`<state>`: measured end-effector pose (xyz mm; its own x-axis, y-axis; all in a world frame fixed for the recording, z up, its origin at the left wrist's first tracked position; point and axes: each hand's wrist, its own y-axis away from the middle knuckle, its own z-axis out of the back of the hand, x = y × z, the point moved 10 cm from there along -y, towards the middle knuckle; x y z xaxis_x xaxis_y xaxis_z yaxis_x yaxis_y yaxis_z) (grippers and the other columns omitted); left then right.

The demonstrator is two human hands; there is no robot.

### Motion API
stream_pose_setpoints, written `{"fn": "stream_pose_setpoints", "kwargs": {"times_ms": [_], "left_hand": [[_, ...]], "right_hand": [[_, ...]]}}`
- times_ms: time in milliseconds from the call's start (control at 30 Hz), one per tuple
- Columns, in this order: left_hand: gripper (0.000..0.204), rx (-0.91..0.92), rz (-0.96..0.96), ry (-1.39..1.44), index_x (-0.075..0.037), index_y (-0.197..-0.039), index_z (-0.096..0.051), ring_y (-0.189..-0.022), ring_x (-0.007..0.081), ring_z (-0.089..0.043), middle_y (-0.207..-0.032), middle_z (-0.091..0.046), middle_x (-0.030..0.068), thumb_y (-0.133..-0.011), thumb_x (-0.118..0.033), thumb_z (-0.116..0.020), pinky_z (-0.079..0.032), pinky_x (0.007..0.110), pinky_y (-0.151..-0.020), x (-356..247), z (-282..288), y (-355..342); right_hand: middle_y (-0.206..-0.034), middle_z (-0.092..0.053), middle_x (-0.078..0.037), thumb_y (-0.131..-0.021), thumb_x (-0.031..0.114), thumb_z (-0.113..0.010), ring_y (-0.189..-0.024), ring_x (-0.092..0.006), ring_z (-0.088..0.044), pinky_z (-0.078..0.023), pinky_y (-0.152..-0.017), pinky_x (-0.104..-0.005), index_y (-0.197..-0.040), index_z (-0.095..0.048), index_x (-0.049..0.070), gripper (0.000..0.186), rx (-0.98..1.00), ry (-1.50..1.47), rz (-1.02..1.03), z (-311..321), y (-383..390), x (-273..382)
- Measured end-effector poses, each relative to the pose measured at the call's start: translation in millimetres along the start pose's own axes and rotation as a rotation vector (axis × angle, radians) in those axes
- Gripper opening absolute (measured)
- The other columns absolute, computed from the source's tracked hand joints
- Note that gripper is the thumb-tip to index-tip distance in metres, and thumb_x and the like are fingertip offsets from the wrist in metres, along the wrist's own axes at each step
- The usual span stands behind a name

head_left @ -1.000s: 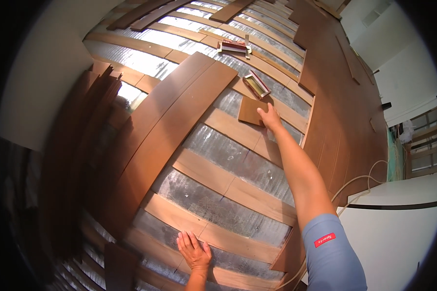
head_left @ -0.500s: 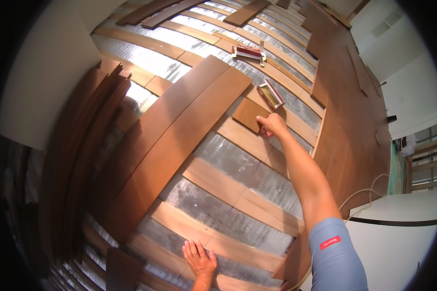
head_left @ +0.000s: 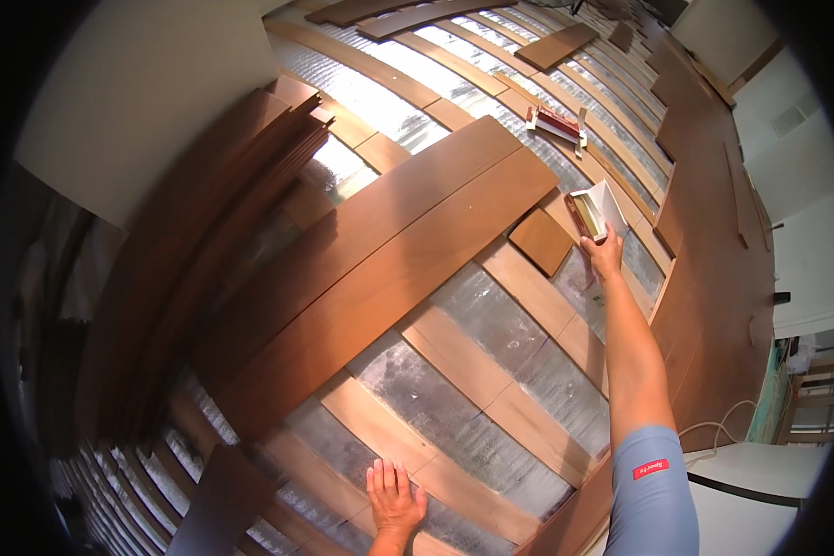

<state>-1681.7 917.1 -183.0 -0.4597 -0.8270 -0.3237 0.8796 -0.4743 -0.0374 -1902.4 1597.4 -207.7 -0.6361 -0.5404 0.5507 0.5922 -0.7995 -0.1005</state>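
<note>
My right hand [head_left: 604, 250] reaches far forward, its fingers closed on the near end of a small red-and-white cardboard box [head_left: 579, 215]. The box's white flap stands up, and something yellowish shows inside it. Just left of that hand, a short square piece of brown board [head_left: 541, 242] lies across the battens. My left hand [head_left: 396, 497] rests flat on a pale wooden batten [head_left: 380, 419] near the lower edge, fingers stretched and holding nothing. Two long brown floorboards [head_left: 408, 246] lie side by side left of the right hand.
A stack of floorboards [head_left: 204, 213] leans at the left. Another open red-and-white box [head_left: 556, 125] lies farther off. Silvery foil [head_left: 519, 324] shows between the battens. Laid flooring [head_left: 713, 278] runs along the right, with a pale cable [head_left: 713, 426] near it.
My right hand has left the short board piece and taken hold of the nearer box, whose white flap now stands up. The view has shifted; my left hand stays flat on the battens.
</note>
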Motion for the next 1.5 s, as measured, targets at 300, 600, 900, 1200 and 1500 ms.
{"fn": "stream_pose_setpoints", "kwargs": {"times_ms": [300,600,900,1200,1500], "left_hand": [[0.077,0.009,-0.009,0.007,0.004,-0.151,-0.043,-0.148,0.0475,-0.038,-0.155,-0.043,0.0268,-0.089,-0.035,-0.067,-0.032,0.063,-0.123,-10,-2,-6],[0.075,0.044,-0.017,0.0,0.003,-0.155,-0.038,-0.149,0.0496,-0.035,-0.16,-0.037,0.0294,-0.092,-0.03,-0.062,-0.028,0.063,-0.124,-9,-9,0],[0.07,-0.029,-0.033,0.016,0.001,-0.156,-0.041,-0.151,0.0467,-0.036,-0.162,-0.038,0.0271,-0.096,-0.03,-0.059,-0.028,0.06,-0.125,-14,-4,-7],[0.059,-0.094,-0.064,-0.019,-0.001,-0.158,-0.044,-0.151,0.0444,-0.036,-0.165,-0.038,0.0259,-0.109,-0.034,-0.045,-0.027,0.056,-0.125,4,-6,7],[0.057,-0.15,-0.133,0.002,-0.002,-0.157,-0.046,-0.15,0.0425,-0.04,-0.164,-0.04,0.0237,-0.109,-0.033,-0.044,-0.03,0.055,-0.125,-13,-13,12]], "right_hand": [[-0.131,-0.06,-0.018,-0.079,0.035,-0.088,-0.121,-0.0328,-0.062,-0.049,-0.106,-0.0417,-0.133,-0.068,0.003,0.066,-0.234,-0.203,-0.059,24,38,-14],[-0.134,-0.054,-0.018,-0.083,0.018,-0.084,-0.126,-0.0385,-0.057,-0.048,-0.106,-0.045,-0.13,-0.061,-0.007,0.057,-0.276,-0.063,-0.106,69,225,44],[-0.136,-0.049,-0.018,-0.083,0.012,-0.084,-0.124,-0.0375,-0.056,-0.048,-0.103,-0.0428,-0.131,-0.059,-0.004,0.056,-0.093,-0.085,-0.073,115,492,55],[-0.138,-0.05,-0.016,-0.08,0.013,-0.086,-0.125,-0.0341,-0.059,-0.052,-0.102,-0.0401,-0.125,-0.063,-0.003,0.053,0.29,-0.153,-0.083,143,727,22],[-0.135,-0.059,-0.019,-0.083,0.008,-0.08,-0.134,-0.0344,-0.057,-0.056,-0.103,-0.0399,-0.112,-0.069,-0.005,0.034,0.603,-0.233,0.227,168,872,27]]}}
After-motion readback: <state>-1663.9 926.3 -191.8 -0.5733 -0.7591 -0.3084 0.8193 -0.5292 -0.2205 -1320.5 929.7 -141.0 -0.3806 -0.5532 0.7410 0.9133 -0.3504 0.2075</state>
